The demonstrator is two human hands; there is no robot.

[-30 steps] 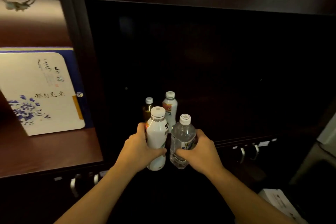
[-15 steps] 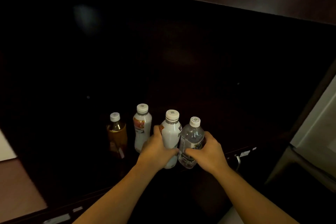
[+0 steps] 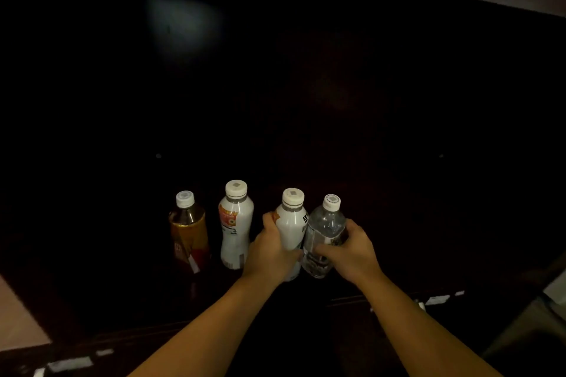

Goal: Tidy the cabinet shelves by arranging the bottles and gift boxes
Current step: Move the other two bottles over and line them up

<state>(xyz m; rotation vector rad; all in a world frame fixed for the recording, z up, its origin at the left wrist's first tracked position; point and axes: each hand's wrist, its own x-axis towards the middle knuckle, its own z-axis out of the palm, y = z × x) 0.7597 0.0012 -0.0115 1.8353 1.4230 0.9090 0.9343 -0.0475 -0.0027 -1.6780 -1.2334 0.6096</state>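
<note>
Several bottles stand in a row on the dark cabinet shelf [image 3: 398,254]. From the left come an amber tea bottle [image 3: 187,231], a white bottle with an orange label [image 3: 235,225], a second white bottle [image 3: 292,223] and a clear water bottle [image 3: 324,232]. My left hand [image 3: 271,249] is wrapped around the second white bottle. My right hand [image 3: 352,251] grips the clear water bottle. These two bottles touch each other. All have white caps.
The cabinet interior is very dark, with open shelf room to the right of the bottles and behind them. A lighter shelf corner [image 3: 18,321] shows at the lower left. Drawer handles [image 3: 438,300] glint below the shelf's front edge.
The view has swung right, so the gift box has left the frame. Both hands have carried their bottles back into line beside the other two.
</note>
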